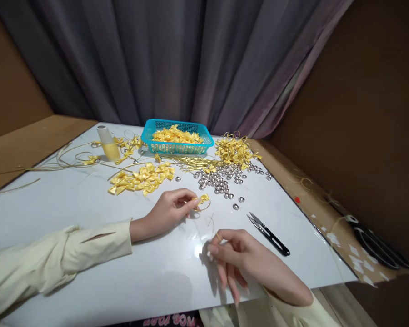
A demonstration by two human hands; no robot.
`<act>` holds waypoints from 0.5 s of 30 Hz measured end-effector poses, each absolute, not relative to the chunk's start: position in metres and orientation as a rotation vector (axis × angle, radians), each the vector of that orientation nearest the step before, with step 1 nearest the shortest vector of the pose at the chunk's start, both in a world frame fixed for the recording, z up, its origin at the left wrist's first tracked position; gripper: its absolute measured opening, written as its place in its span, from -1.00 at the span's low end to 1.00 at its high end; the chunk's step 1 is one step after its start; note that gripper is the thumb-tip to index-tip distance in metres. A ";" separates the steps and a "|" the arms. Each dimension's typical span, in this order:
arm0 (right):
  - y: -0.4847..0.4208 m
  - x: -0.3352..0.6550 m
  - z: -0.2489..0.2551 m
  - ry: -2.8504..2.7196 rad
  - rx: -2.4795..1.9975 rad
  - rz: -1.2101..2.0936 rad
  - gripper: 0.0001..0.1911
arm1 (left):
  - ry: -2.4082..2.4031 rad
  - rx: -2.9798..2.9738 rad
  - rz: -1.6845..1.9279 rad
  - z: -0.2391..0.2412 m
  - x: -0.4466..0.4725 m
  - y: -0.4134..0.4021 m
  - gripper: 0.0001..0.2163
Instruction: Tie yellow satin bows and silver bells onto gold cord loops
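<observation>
My left hand (167,210) pinches a yellow ribbon bow (203,198) with a thin gold cord loop (204,209) hanging below it. Closer to the front edge, my right hand (236,259) has thumb and forefinger pressed together on a thin gold cord (218,236); its other fingers hang loose. Fine wisps of thread (210,220) show on the white tabletop between the hands. Black thread snips (269,234) lie to the right of my right hand. Beyond my left hand is a spread of yellow bows (145,177). Small silver rings or beads (218,181) are scattered past both hands.
A turquoise basket (177,146) full of yellow bows stands at the back. Right of it are a heap of bows with cords (234,152) and a bundle of gold cords (197,162). A bottle (108,143) stands back left. Black-handled scissors (375,243) lie off the right edge.
</observation>
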State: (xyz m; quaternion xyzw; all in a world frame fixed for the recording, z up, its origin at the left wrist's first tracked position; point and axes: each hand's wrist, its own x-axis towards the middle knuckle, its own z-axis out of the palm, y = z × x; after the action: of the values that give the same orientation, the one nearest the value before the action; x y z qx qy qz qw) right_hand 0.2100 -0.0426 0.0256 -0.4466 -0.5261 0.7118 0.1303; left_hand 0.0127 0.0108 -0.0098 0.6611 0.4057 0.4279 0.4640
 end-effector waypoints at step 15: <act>-0.084 0.221 0.039 -1.025 -1.547 0.311 -0.74 | 1.123 1.656 1.127 -0.013 0.012 0.014 -0.82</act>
State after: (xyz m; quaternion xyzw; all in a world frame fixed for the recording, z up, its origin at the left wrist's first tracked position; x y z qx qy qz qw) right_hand 0.2214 -0.0839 0.0394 -0.6644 -0.4402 0.1336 0.5891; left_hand 0.0117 0.0143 -0.0132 0.6575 0.4460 0.4477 0.4102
